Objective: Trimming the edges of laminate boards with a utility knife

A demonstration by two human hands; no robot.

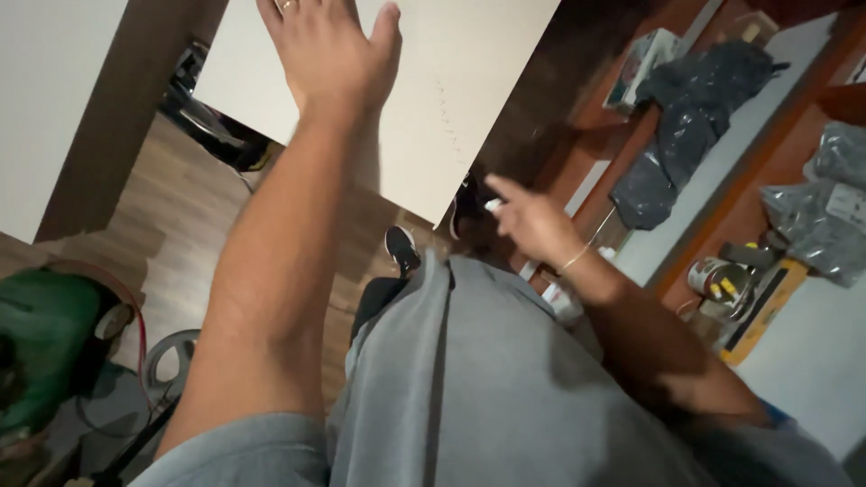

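- Grey shirt fills foreground, closest to lens.
- L hand flat on white panel, fingers spread, nothing clasped; panel stands upright over wood floor.
- R hand loosely curled, small white object at fingertips; can't tell if gripped.
- Grey plastic bags on shelf at R.
- Green item far L.

Dim indoor light, soft motion blur throughout, tilted view, shadowed right side.
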